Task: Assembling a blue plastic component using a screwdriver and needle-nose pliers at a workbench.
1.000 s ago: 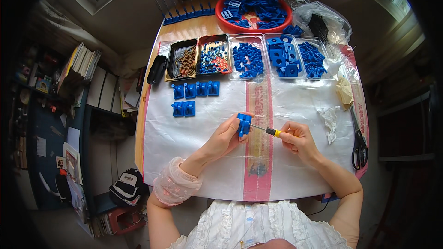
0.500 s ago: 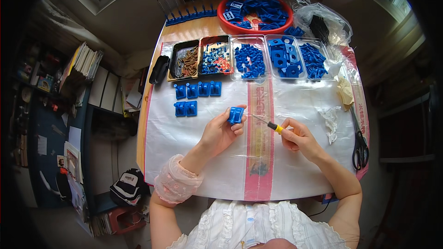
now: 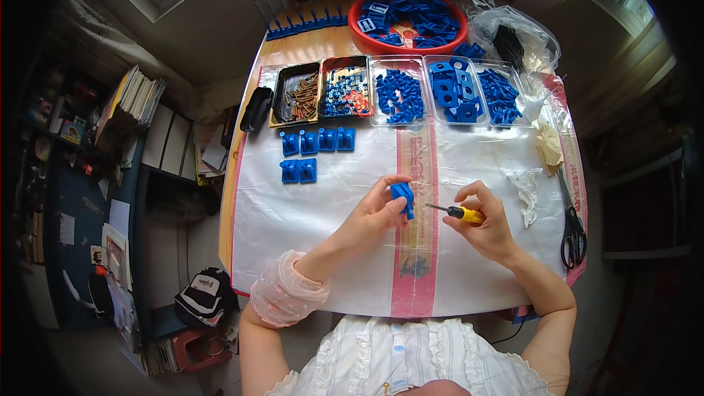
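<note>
Since half a second ago the left hand (image 3: 370,214) has brought the blue part (image 3: 402,199) back toward the screwdriver (image 3: 456,212), whose tip now sits just right of it. Left fingers pinch the part above the desk (image 3: 315,205); the right hand (image 3: 485,226) is closed round the yellow handle. Six finished pieces (image 3: 317,140) lie up-left of the part, well apart. Trays (image 3: 447,88) beyond them are full, so judging by that, much assembly remains.

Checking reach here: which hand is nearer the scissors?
Right. The right hand lies just left of the scissors; the left hand is farther left, holding a blue part.
</note>
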{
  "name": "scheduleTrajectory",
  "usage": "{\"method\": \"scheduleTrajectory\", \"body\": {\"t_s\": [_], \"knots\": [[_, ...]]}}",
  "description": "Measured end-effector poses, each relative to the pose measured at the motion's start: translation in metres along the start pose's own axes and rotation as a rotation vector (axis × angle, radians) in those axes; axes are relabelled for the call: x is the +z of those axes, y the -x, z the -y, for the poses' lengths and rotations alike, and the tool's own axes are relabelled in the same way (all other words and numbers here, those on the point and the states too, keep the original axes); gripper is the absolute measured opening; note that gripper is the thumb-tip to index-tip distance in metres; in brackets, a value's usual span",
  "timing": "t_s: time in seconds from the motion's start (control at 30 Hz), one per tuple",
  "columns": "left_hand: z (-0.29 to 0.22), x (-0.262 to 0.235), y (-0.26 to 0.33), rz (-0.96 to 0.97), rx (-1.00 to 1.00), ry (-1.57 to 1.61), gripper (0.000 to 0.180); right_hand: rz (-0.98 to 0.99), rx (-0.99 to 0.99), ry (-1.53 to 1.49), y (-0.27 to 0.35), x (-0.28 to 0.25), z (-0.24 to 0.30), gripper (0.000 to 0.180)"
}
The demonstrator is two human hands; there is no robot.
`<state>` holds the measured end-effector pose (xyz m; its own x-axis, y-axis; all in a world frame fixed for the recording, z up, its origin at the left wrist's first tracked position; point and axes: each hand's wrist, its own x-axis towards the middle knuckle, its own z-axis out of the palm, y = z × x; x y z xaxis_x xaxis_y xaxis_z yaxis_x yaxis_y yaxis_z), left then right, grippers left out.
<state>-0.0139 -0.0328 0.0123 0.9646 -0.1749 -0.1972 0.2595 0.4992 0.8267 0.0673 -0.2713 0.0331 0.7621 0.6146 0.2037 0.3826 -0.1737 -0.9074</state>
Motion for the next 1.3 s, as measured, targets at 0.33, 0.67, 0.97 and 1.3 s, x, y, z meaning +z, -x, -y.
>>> {"method": "scheduleTrajectory", "body": {"t_s": [0.33, 0.67, 0.97, 1.3], "knots": [[0.019, 0.011, 0.008, 0.202, -0.087, -0.053, 0.046, 0.092, -0.38, 0.358, 0.015, 0.023, -0.008, 0.072], [0.023, 0.014, 0.01, 0.223, -0.166, -0.084, 0.046, 0.201, -0.495, 0.518, 0.013, 0.016, -0.004, 0.064], [0.013, 0.013, 0.012, 0.345, -0.216, -0.181, 0.055, 0.131, -0.408, 0.322, 0.011, 0.014, 0.0, 0.04], [0.012, 0.025, 0.013, 0.208, -0.067, -0.224, 0.05, 0.118, -0.389, 0.419, 0.012, 0.013, -0.003, 0.034]]}}
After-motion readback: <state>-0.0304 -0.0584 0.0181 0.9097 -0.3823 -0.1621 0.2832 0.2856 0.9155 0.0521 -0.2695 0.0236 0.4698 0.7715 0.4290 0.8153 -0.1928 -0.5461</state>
